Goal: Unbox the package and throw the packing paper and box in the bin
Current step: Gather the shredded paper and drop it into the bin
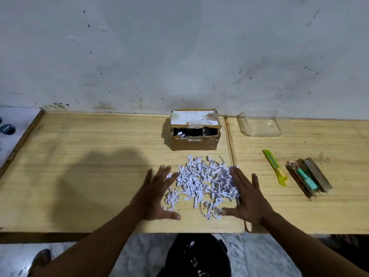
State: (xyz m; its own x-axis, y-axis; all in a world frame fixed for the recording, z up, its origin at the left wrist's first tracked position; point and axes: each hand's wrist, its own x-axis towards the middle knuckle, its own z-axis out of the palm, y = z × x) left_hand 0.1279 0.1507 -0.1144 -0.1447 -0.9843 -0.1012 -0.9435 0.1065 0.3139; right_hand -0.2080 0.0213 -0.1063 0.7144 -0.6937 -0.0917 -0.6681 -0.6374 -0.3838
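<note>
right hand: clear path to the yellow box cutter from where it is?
Probably yes. The right hand lies open at the shredded paper, and bare table separates it from the box cutter.

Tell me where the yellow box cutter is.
In the head view the yellow box cutter lies on the right-hand table, between the right hand and the opened brown pack.

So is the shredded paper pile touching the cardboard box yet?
Apart. The head view shows a strip of bare tabletop between the shredded paper pile and the cardboard box.
</note>
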